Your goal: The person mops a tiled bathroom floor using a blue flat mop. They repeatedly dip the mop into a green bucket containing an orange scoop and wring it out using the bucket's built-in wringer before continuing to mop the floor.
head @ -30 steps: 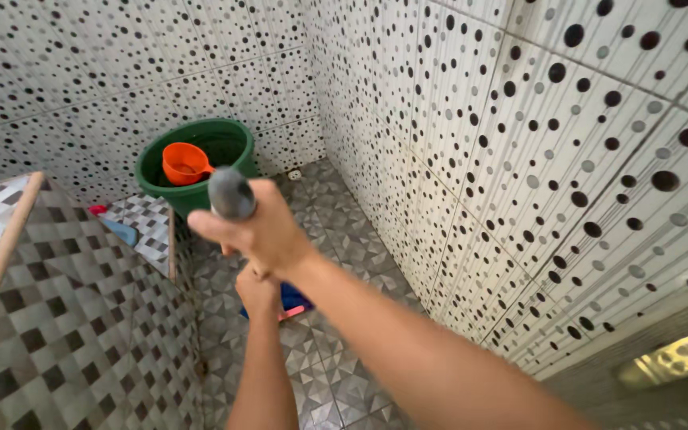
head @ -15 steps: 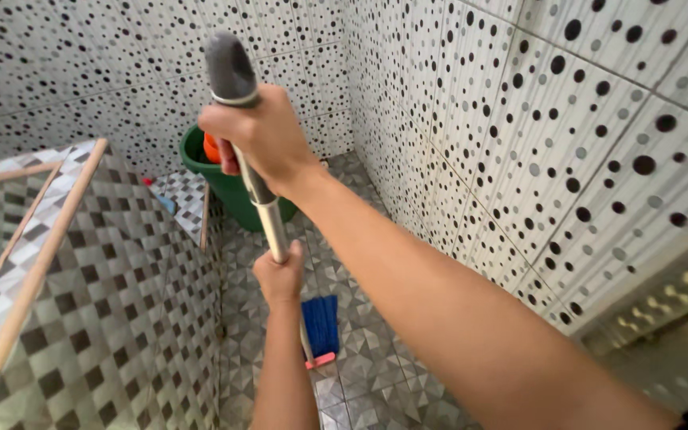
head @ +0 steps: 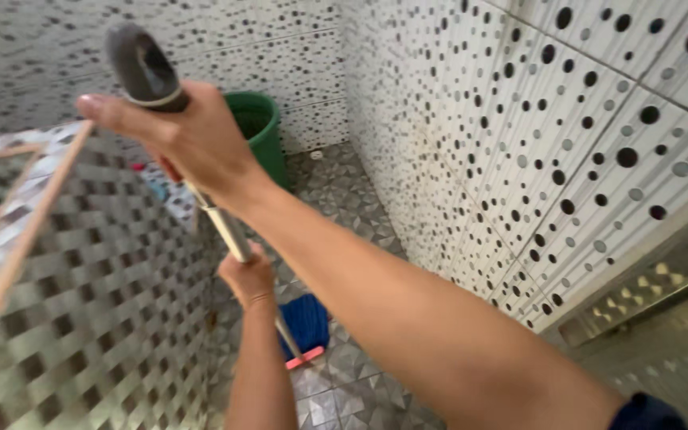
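Plainly gripping a long-handled broom (head: pixel 236 243) with both hands: right hand (head: pixel 193 139) closed around the shaft just below its grey end cap (head: pixel 141 68), left hand (head: pixel 247 275) wrapped shut around the metal shaft lower down. Blue bristle head (head: pixel 306 322), with a pink edge, resting on the patterned floor tiles (head: pixel 344 382) just below and beyond the left hand. Green bucket (head: pixel 260 127) standing in the corner, just behind the right hand, partly hidden by it. Checkered low wall (head: pixel 105 302) close on the left of both hands, with a pale wooden strip (head: pixel 25 239) along its top edge; dotted wall tiles (head: pixel 519 119) close on the right of the right forearm. Tight quarters, so likely trouble: cap end swinging back and knocking the bucket rim, or the shaft scraping the low wall on a wide stroke. Floor wetness impossible to judge, though slick tiles could let the bristles skid and jerk the lower grip loose. Small blue and red items (head: pixel 149 181) lying behind the right hand, too blurred to identify, also within reach of a careless swing.
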